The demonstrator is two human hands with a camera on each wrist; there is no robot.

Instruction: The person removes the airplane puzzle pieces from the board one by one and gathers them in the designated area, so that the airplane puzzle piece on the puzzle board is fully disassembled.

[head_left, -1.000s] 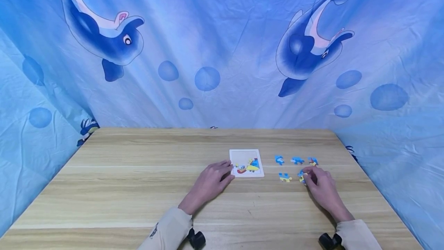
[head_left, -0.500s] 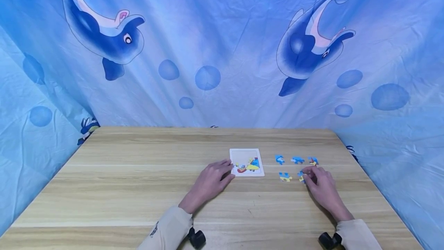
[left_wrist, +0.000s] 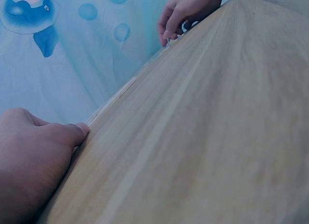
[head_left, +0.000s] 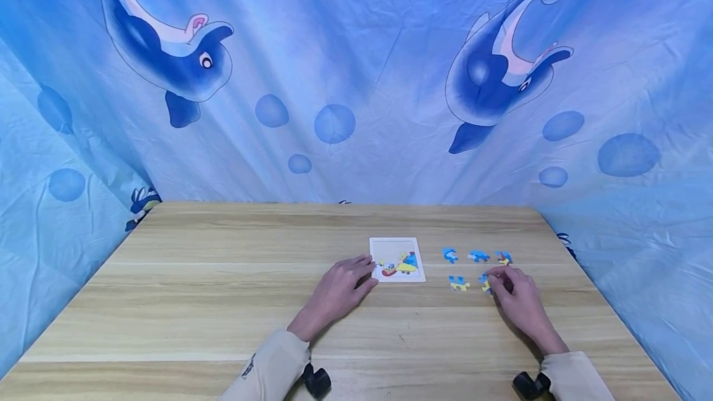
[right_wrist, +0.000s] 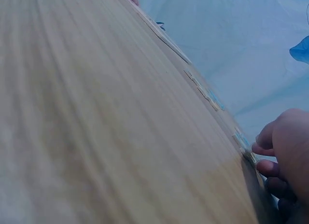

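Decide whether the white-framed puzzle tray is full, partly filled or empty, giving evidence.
Partly filled: coloured jigsaw pieces lie in the lower part of the puzzle tray; its upper part is bare.

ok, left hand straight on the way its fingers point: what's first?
Likely the white-bordered puzzle tray; the left hand is right at its left edge, though contact is hard to confirm.

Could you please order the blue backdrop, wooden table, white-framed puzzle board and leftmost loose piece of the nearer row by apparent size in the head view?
1. Blue backdrop
2. Wooden table
3. White-framed puzzle board
4. Leftmost loose piece of the nearer row
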